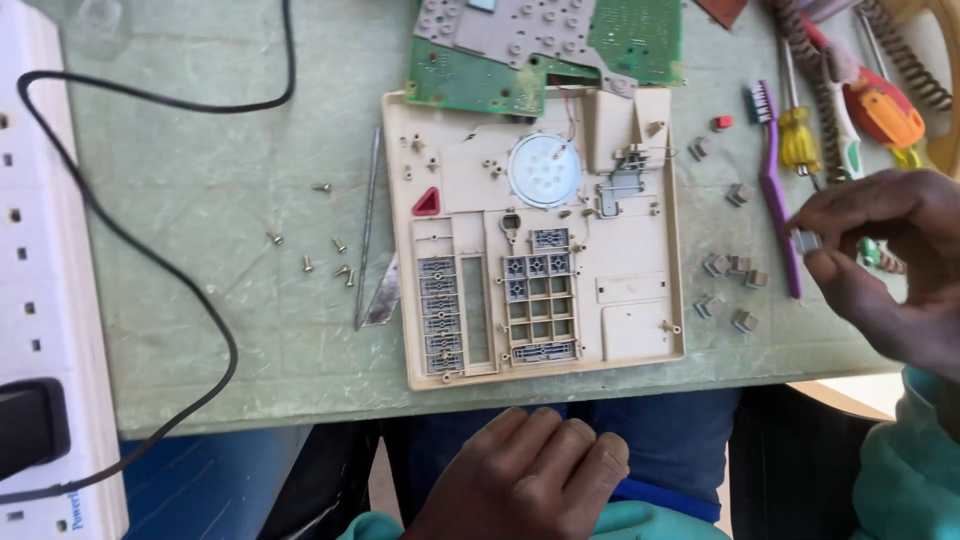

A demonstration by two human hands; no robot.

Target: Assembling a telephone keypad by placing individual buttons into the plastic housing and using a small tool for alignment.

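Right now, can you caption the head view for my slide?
Right hand pinches a small grey key beside an opened beige phone shell; left hand rests below.

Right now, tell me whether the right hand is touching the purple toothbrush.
Apart: the head view shows green table between the right hand, pinching a small grey key, and the purple toothbrush.

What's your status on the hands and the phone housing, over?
Right hand pinching a small grey key. Left hand idle at the table edge. Beige housing face down, keypad grid partly filled. Loose keys beside it.
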